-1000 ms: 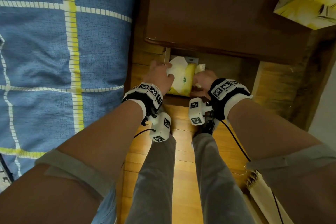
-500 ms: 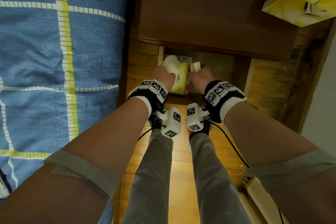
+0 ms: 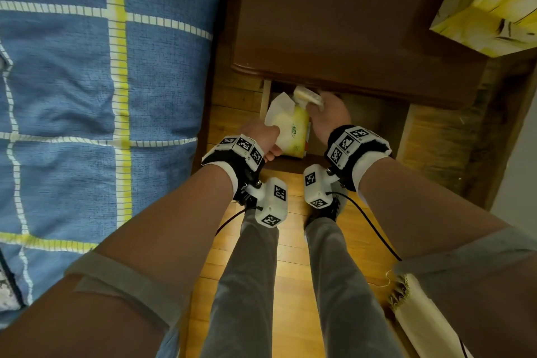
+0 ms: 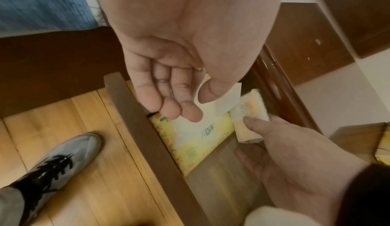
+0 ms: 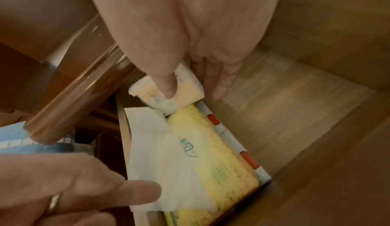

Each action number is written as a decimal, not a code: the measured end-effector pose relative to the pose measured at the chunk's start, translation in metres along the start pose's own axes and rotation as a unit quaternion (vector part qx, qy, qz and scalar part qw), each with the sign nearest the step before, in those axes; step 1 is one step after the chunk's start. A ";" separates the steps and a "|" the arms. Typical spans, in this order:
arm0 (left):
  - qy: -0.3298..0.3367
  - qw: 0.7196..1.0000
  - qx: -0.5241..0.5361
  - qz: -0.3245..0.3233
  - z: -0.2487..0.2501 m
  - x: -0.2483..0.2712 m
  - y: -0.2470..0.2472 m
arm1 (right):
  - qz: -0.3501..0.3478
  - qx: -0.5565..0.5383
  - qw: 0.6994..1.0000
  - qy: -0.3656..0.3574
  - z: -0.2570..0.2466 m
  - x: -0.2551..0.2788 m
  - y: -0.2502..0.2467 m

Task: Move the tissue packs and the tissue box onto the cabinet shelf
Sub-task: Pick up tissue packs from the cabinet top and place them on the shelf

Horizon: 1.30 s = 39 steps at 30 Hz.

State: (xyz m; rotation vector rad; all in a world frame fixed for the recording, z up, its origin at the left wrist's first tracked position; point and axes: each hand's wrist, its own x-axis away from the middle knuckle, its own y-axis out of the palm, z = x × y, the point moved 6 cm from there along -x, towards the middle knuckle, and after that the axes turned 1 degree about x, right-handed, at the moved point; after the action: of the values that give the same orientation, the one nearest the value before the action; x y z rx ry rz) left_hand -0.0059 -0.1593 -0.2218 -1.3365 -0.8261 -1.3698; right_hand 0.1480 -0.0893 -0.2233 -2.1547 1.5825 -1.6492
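On the low cabinet shelf (image 5: 284,113) a large yellow tissue pack (image 3: 293,136) (image 5: 211,154) lies on top of a white tissue box (image 5: 249,161) with orange marks. A white tissue sheet (image 5: 160,154) sticks out of the pack. My left hand (image 3: 261,139) (image 4: 190,106) pinches that sheet at the pack's near end. My right hand (image 3: 325,113) (image 5: 190,88) grips a small tissue pack (image 3: 308,96) (image 4: 249,113) between thumb and fingers, just over the far end of the large pack under the cabinet top.
The dark brown cabinet top (image 3: 348,23) overhangs the shelf. A yellow patterned box (image 3: 488,3) stands at the top right. A bed with a blue checked blanket (image 3: 87,96) fills the left. Wooden floor, my legs and a paper bag (image 3: 421,314) are below.
My right hand has carried the small pack further in, over the far end of the large pack. My left hand has slid back toward the pack's near end.
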 end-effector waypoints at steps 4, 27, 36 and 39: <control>0.093 0.991 -0.024 0.097 0.004 -0.004 -0.022 | -0.001 -0.033 0.999 0.016 -0.006 -0.005 0.008; 0.119 0.974 -0.190 -0.031 0.005 -0.008 -0.001 | 0.098 -0.143 0.973 0.151 0.014 -0.015 0.006; 0.157 0.984 -0.056 0.065 0.005 -0.011 -0.027 | 0.090 -0.208 0.957 0.180 0.033 -0.014 0.008; 0.155 0.983 -0.052 0.082 0.007 -0.008 -0.031 | 0.078 -0.264 0.940 0.200 0.043 -0.014 0.006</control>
State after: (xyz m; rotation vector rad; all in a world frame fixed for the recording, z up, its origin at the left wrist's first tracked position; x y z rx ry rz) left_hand -0.0350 -0.1435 -0.2231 -1.2000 -0.4303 -1.4586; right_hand 0.1755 -0.1056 -0.2562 -1.8719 2.4874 -1.8633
